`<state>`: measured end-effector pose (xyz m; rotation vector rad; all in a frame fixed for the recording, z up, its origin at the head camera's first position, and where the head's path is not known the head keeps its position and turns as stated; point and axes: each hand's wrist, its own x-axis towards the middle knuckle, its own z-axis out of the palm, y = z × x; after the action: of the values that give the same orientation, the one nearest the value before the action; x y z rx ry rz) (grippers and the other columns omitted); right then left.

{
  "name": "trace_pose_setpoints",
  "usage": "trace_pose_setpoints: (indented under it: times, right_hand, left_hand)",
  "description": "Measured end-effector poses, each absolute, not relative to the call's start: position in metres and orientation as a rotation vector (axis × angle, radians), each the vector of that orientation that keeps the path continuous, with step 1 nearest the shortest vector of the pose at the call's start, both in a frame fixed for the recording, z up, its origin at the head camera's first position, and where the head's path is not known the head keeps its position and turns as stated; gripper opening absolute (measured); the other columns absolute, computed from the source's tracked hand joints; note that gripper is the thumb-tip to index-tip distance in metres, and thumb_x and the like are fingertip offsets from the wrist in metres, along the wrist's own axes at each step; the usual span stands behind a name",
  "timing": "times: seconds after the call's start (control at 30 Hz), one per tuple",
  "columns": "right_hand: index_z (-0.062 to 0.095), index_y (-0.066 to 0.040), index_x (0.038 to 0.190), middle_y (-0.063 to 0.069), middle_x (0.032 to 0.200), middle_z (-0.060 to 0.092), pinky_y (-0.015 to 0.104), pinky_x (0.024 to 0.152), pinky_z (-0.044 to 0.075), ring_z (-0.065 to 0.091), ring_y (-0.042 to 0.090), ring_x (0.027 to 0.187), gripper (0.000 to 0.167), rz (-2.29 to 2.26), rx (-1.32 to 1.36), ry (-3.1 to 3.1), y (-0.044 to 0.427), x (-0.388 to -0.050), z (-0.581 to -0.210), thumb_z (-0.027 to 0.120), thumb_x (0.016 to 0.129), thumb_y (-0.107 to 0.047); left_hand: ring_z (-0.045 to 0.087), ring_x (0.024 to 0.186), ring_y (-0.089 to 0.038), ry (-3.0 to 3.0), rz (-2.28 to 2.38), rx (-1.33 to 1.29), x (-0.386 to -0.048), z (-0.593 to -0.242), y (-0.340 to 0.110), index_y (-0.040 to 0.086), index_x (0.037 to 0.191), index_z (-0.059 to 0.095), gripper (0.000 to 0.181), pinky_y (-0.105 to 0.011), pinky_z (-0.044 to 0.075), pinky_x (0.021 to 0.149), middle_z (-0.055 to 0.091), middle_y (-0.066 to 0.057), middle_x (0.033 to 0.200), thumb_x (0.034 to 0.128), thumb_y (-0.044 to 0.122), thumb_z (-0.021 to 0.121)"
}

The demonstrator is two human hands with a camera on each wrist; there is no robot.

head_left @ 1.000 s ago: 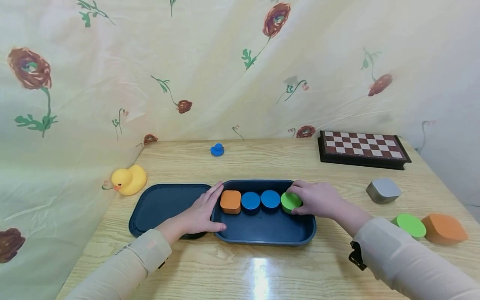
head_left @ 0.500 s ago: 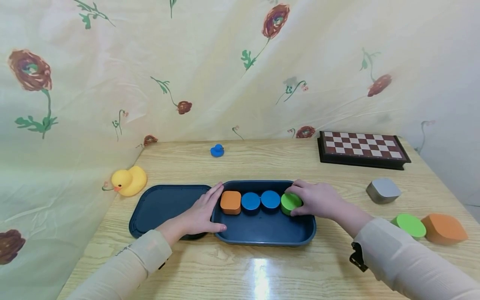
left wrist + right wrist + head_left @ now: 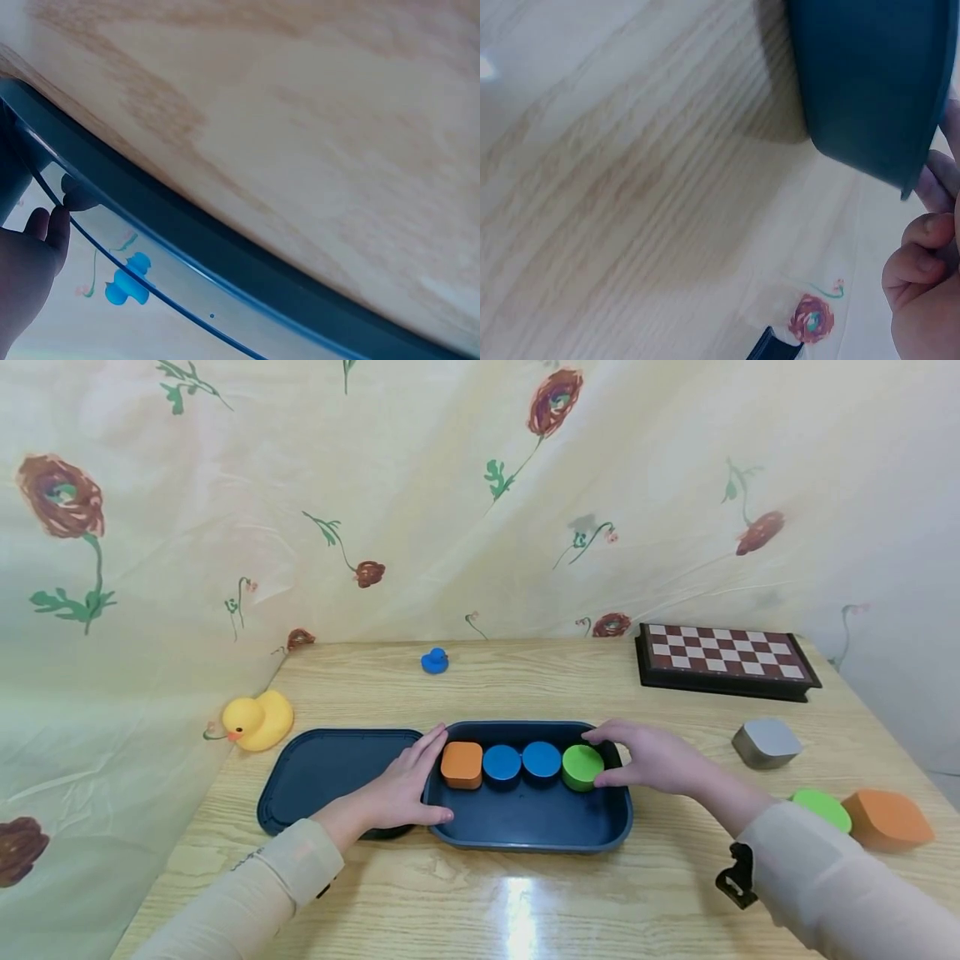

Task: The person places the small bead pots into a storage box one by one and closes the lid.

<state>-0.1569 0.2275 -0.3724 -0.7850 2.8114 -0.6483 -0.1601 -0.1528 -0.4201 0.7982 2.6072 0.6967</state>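
A dark blue box [image 3: 525, 828] holds a row along its far side: an orange rounded-square block [image 3: 462, 762], two blue round blocks [image 3: 502, 763] and a green round block [image 3: 582, 763]. My left hand [image 3: 397, 789] rests on the box's left end, fingers straight and thumb apart. In the left wrist view, part of a hand [image 3: 26, 262] shows by the box rim. Over the box's right end is my right hand [image 3: 656, 758], with its thumb and fingers spread beside the green block. Whether the thumb tip still touches it I cannot tell.
Left of the box lies a dark lid [image 3: 330, 777], beside a yellow duck [image 3: 258, 720]. A small blue duck [image 3: 434, 661] stands behind. To the right are a chessboard [image 3: 723, 660], a grey block [image 3: 767, 743], another green block [image 3: 822, 808] and a larger orange block [image 3: 888, 818].
My right hand has let go of the green round block and drawn slightly right, its fingers wider apart. The block stays in the box. My left hand has not moved.
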Motion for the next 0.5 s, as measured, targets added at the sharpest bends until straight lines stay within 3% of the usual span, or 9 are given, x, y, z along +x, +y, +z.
trace_pose_setpoints:
  times: [0.23, 0.5]
  right_hand:
    - [0.058, -0.004, 0.125, 0.012, 0.122, 0.059, 0.051, 0.09, 0.043, 0.052, 0.033, 0.114, 0.058, -0.751, -0.774, 2.793, 0.243, -0.156, -0.364, 0.075, 0.079, -0.035]
    - [0.055, -0.006, 0.129, 0.013, 0.126, 0.055, 0.05, 0.088, 0.044, 0.05, 0.035, 0.115, 0.067, -0.745, -0.657, 2.765, 0.265, -0.15, -0.354, 0.069, 0.079, -0.049]
  left_hand:
    - [0.01, 0.139, -0.035, 2.602, 0.7, 0.805, -0.16, -0.419, -0.152, 0.021, 0.152, -0.006, 0.105, -0.057, 0.018, 0.106, -0.015, 0.012, 0.154, 0.0808, 0.051, 0.066]
    - [0.011, 0.139, -0.035, 2.595, 0.706, 0.813, -0.159, -0.417, -0.152, 0.021, 0.152, -0.006, 0.106, -0.057, 0.019, 0.106, -0.015, 0.011, 0.154, 0.0807, 0.051, 0.066]
